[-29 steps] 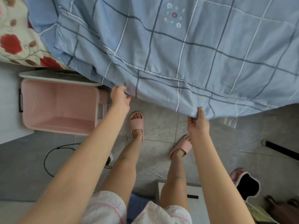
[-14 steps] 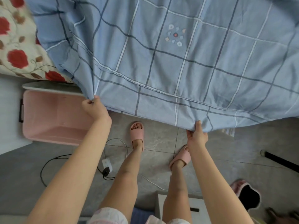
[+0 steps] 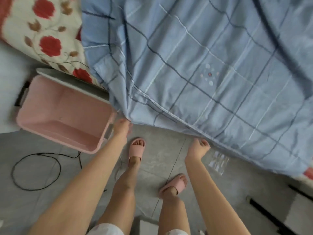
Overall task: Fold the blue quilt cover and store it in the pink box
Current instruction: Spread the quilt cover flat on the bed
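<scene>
Barely begun: grips edge of unfolded blue checked quilt cover with left hand; cannot tell hold of right hand; pink plastic box leftward, unfilled.

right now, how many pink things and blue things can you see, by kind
pink box: 1
pink slippers: 2
blue quilt cover: 1
total: 4

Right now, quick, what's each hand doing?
Left hand: grips the blue quilt cover at its bunched corner.
Right hand: fingers curled at the cover's edge; a grip cannot be told.
</scene>
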